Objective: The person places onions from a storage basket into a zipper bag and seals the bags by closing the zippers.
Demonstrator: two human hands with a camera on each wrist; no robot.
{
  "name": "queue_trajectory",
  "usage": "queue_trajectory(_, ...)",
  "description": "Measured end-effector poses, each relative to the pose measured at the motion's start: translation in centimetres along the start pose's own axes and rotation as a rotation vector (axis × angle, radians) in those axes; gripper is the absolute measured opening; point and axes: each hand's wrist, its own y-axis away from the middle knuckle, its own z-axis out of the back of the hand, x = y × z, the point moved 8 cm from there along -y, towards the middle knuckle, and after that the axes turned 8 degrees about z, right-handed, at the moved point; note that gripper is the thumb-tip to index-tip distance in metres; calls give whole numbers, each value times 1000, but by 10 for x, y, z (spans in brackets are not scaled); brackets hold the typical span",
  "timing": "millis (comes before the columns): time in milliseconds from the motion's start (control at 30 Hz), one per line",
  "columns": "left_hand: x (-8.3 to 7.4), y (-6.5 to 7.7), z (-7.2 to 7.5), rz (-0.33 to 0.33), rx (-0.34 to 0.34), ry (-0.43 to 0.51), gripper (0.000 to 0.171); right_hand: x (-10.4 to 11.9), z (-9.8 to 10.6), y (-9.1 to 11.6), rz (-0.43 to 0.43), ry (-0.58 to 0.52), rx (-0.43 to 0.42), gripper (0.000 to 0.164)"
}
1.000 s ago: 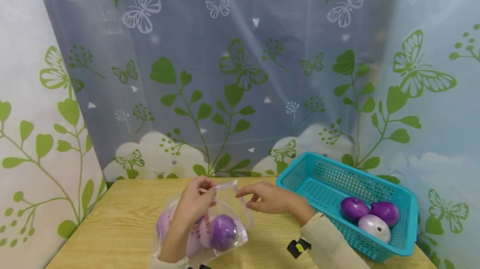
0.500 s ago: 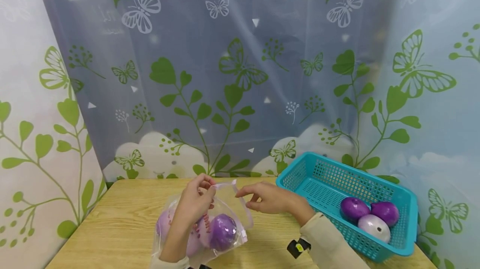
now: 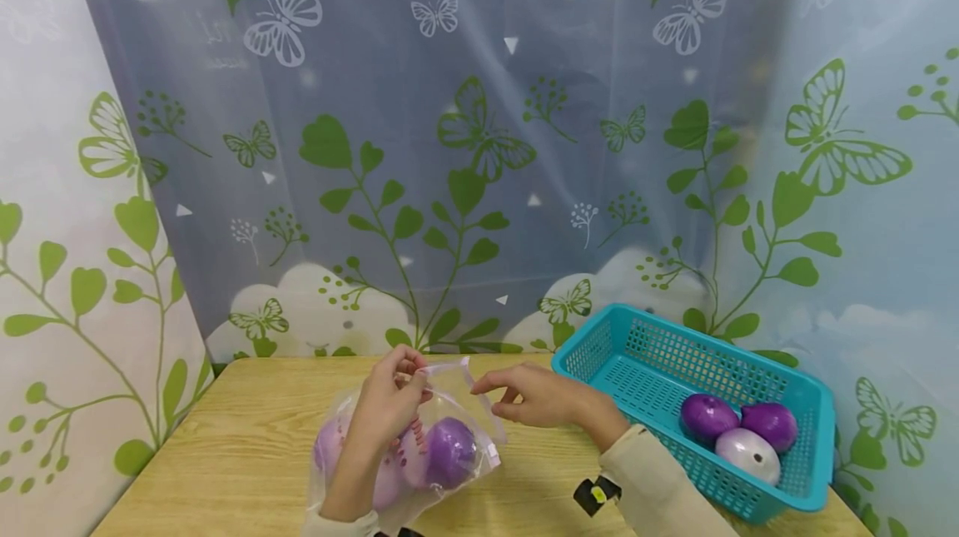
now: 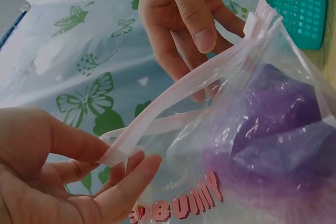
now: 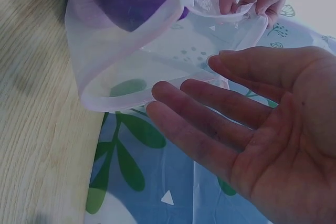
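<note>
A clear zip bag [image 3: 415, 441] with red lettering rests on the table, its mouth gaping toward the right. Inside it lie several round purple onion-like vegetables [image 3: 449, 452], seen through the plastic. My left hand [image 3: 390, 404] pinches one corner of the bag's pale pink zip strip [image 4: 173, 87] between thumb and finger. On the other side of the mouth is my right hand [image 3: 539, 395]. Its fingers [image 5: 210, 114] are extended with the thumb apart, their tips right at the bag's rim. The left forearm hides part of the bag in the head view.
A turquoise perforated basket [image 3: 622, 370] stands on the right of the wooden table [image 3: 262, 404]. In its near right end sit two dark purple vegetables [image 3: 708, 416] and a paler one [image 3: 749, 455]. A printed curtain [image 3: 479, 229] hangs behind the table's far edge.
The bag's right side and the purple vegetable near it have shifted slightly right. The left fingers have moved a little at the zip strip; the right hand has stayed still.
</note>
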Motion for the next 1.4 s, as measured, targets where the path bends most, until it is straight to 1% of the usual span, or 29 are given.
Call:
queue_trajectory(100,2,-1,0,10,6,12,5,-1,0,0,3,1,0,37)
queue_trajectory(200,4,-2,-2,20,27,41,5,-2,-1,0,7,4,-1,37)
queue_trajectory(433,7,-4,-6,41,100,198,8,-2,-1,0,-13,-6,5,38)
queue_trajectory(533,7,-4,-6,40,119,229,8,-2,-1,1,-6,-1,9,37)
queue_trajectory(700,6,-5,-7,42,133,242,8,-2,0,1,-17,6,4,36)
queue_trajectory(933,7,-5,-7,55,126,236,8,-1,6,3,-12,-1,0,37)
queue_trajectory(1100,9,-5,-8,75,128,242,8,-2,15,7,-11,35,-15,38)
queue_trajectory(1267,11,-6,-9,91,131,252,8,-4,24,13,-56,58,-18,38)
queue_trajectory(1400,12,-7,-9,99,133,261,7,-6,36,19,-66,90,-19,38)
